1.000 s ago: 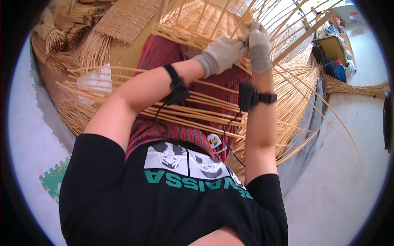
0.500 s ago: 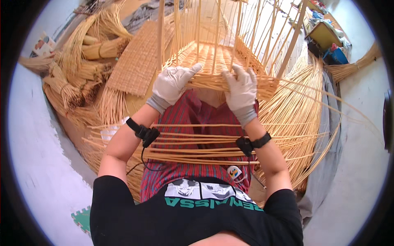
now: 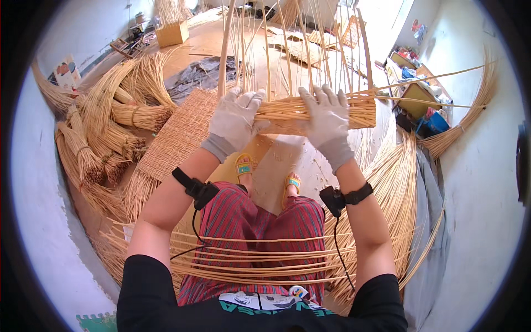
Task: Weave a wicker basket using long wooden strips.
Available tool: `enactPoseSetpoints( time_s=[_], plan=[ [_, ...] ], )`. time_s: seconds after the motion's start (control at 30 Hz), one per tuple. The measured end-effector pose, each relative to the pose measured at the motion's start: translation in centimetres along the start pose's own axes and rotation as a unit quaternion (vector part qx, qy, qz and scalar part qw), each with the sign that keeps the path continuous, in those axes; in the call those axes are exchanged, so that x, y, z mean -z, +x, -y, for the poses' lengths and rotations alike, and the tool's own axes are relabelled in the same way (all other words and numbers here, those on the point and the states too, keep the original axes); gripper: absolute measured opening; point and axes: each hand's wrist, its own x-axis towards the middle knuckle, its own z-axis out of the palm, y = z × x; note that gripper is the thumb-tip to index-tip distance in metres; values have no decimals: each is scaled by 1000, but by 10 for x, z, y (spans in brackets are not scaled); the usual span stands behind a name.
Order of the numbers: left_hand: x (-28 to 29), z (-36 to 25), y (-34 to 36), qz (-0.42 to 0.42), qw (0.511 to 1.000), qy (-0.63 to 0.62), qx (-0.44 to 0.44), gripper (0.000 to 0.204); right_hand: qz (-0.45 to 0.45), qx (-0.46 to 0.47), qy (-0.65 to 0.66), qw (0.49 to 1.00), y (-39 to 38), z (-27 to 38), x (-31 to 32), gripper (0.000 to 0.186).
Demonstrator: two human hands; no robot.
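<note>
A partly woven wicker basket [image 3: 362, 112] is held up before me, with its low woven wall facing me. Tall thin upright stakes [image 3: 268, 63] rise from it, with a thicker stick [image 3: 225, 52] near its left end and another toward the right. My left hand [image 3: 235, 119], in a white glove, grips the left end, its thumb on the near side. My right hand [image 3: 327, 122], gloved too, clasps the wall right of the middle with fingers over the upper edge. Two loose weaver ends [image 3: 431, 77] stick out to the right. The basket's inside is hidden.
Several long rods [image 3: 249, 255] lie across my lap. Rod bundles [image 3: 97, 133] and a woven mat [image 3: 177, 138] are at left; a large spread of rods [image 3: 381, 210] is at right. Beyond it stand a blue bucket [image 3: 437, 123] and another bundle [image 3: 467, 122] by the wall.
The basket has tipped, so its outer wall shows instead of its inside. Both hands still hold it. The view has shifted upward, bringing my feet and more of the room into sight.
</note>
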Motion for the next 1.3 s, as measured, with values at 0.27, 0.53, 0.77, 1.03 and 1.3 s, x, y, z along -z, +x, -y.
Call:
enactPoseSetpoints(
  time_s=[0.27,0.53,0.77,1.03,1.3],
  plan=[
    [-12,11,5,-58,993,-72,75,51,19,-23,-33,999,35,26,4,95],
    [-32,14,5,-83,986,-48,133,43,-4,4,-13,1000,50,29,-15,80],
    [-87,27,-17,-78,979,-64,177,45,-44,15,-13,999,44,51,-62,75],
    [-93,-3,-57,-45,985,-88,138,42,-82,-20,27,996,-24,52,-79,71],
    [-23,-57,-177,7,989,-143,44,57,-2,-92,133,987,-186,105,-28,67]
  ],
)
